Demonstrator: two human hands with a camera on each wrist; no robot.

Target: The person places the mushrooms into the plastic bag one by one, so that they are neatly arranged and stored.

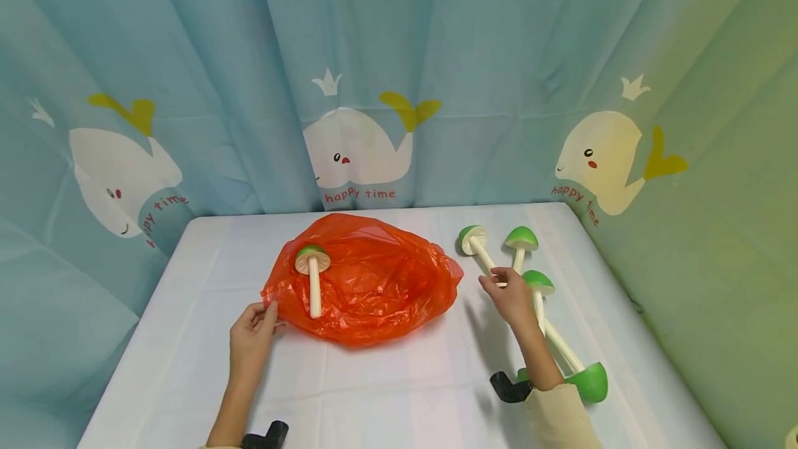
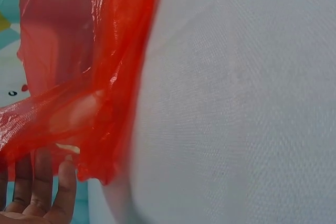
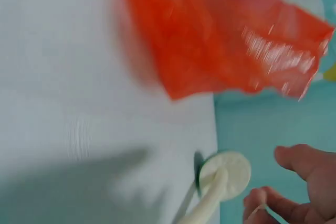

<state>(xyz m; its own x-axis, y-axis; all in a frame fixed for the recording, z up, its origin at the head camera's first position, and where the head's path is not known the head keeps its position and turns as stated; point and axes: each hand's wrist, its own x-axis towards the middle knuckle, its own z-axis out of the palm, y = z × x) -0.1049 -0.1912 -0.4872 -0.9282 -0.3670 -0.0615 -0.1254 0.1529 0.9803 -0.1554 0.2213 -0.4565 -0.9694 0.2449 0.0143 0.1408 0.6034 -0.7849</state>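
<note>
A red plastic bag (image 1: 380, 276) lies spread on the table, with a green-capped toy mushroom (image 1: 314, 286) on its left part. My left hand (image 1: 251, 338) pinches the bag's left edge; in the left wrist view, its fingers (image 2: 42, 182) show partly behind the thin film. Over the stem end of another toy mushroom (image 1: 475, 241), right of the bag, hovers my right hand (image 1: 514, 300). Its thumb (image 3: 299, 158) and fingers stand apart in the right wrist view, with nothing between them. That mushroom's pale cap underside (image 3: 239, 174) shows beside them.
More green-capped mushrooms lie on the right, one at the back (image 1: 521, 238), one nearer (image 1: 539, 283), and others partly under the right forearm, including a large green cap (image 1: 590, 381). The white-covered table (image 1: 374, 393) meets a blue whale-print curtain (image 1: 486, 89) behind.
</note>
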